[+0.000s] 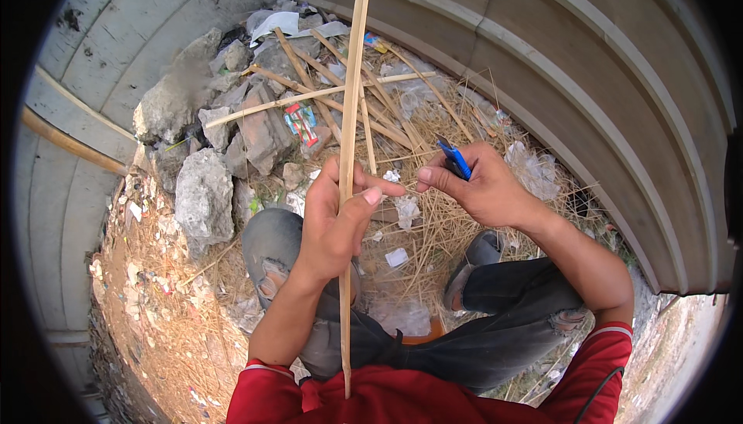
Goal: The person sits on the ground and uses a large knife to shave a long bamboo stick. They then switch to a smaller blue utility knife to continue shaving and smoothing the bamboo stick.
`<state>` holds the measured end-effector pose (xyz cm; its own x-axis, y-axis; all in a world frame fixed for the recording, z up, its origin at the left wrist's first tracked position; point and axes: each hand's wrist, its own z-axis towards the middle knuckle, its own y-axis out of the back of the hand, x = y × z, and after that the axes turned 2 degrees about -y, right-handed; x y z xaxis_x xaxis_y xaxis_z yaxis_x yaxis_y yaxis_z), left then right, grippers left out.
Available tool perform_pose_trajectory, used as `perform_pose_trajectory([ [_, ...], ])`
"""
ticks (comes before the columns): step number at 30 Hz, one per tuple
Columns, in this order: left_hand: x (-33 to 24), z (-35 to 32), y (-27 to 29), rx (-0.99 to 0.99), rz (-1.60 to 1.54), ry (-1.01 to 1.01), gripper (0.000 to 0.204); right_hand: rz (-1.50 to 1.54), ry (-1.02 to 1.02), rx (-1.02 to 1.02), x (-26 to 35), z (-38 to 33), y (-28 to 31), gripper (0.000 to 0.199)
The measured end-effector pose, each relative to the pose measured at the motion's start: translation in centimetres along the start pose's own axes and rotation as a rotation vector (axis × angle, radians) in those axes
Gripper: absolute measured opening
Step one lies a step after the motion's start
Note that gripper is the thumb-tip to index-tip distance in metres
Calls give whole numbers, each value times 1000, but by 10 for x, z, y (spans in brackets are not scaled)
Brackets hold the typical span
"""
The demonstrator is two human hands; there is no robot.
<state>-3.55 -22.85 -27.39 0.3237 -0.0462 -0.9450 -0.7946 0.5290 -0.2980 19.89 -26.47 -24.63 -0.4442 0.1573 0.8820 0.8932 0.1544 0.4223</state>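
Observation:
My left hand (325,219) is wrapped round a long, pale bamboo strip (354,68). The strip stands nearly straight up the picture, its lower end against my red shirt and its upper part running past the top edge. My left index finger points to the right, its tip close to my right hand (487,188). Held in that right hand is a blue utility knife (455,159), its dark tip pointing up and left. My right thumb and forefinger are pressed together; whether anything thin lies between them, I cannot tell.
Several loose strips (309,93) lie crossed ahead, beside grey rubble chunks (203,195). Straw-like shavings (437,226) and plastic scraps cover the ground between my knees. A ribbed metal sheet (604,75) curves along the right; a pale panel (162,13) stands at the left.

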Motion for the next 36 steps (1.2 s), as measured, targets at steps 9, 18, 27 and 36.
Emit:
perform_pose_trajectory([
  [9, 9, -6, 1, 94, 0, 73, 21, -66, 1, -5, 11, -10, 10, 45],
  [18, 8, -11, -11, 162, -212, 364, 13, -300, 401, -142, 6, -23, -14, 32],
  [27, 16, -20, -10, 198, -121, 399, 12, -535, 261, -99, 11, -21, -16, 36],
  [36, 18, -27, -12, 186, -57, 454, 19, -647, 357, -5, -5, -21, -19, 40],
])
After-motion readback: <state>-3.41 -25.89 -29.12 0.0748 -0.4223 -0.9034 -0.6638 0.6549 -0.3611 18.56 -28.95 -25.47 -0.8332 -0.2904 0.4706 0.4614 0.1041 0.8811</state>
